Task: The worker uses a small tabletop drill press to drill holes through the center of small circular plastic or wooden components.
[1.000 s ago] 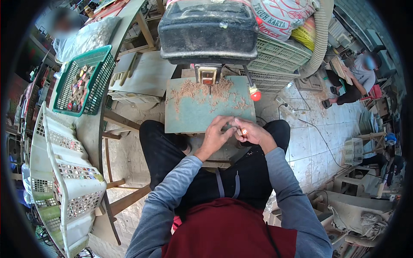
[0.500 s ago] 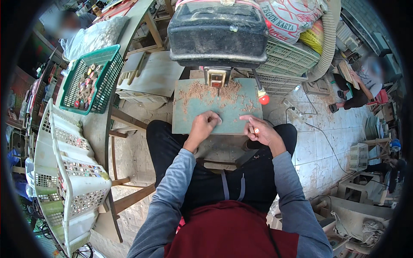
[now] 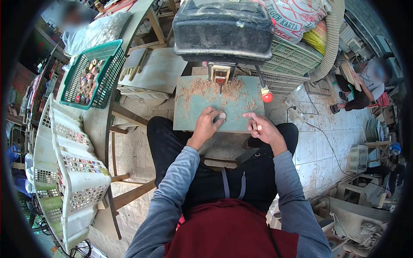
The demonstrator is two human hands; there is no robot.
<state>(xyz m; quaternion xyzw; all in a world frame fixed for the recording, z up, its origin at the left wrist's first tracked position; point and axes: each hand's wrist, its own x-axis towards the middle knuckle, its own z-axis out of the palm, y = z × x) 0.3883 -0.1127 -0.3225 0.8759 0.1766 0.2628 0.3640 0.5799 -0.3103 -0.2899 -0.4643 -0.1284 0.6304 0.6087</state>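
**Wood shavings on the drill table, one disc under my left fingers**

Black and bulky, the drill press head (image 3: 223,28) fills the top of my view, its spindle housing coming down over a green table (image 3: 189,116) that sits just in front of my knees. Pale wood shavings (image 3: 202,88) lie scattered across the far half of that table, thickest around the bit. A red ball knob (image 3: 267,97) hangs at the table's right edge.

To my left I see a white plastic crate (image 3: 64,172) with small coloured pieces in its compartments, and beyond it a green basket (image 3: 92,71) holding more painted pieces. Stacked pale crates (image 3: 288,60) and a printed sack (image 3: 297,17) sit behind the machine on the right, with a ribbed dust hose (image 3: 331,43) curving down beside them. Another person (image 3: 365,84) sits on the tiled floor at far right.

My left hand (image 3: 207,124) rests on the near part of the table, fingers curled narrowly, tips touching a small round wooden disc (image 3: 222,115) that lies flat on the green surface. My right hand (image 3: 264,129) hovers just off the table's near right corner, loosely closed, pinching a small pale piece with an orange end (image 3: 259,127) between thumb and fingers.
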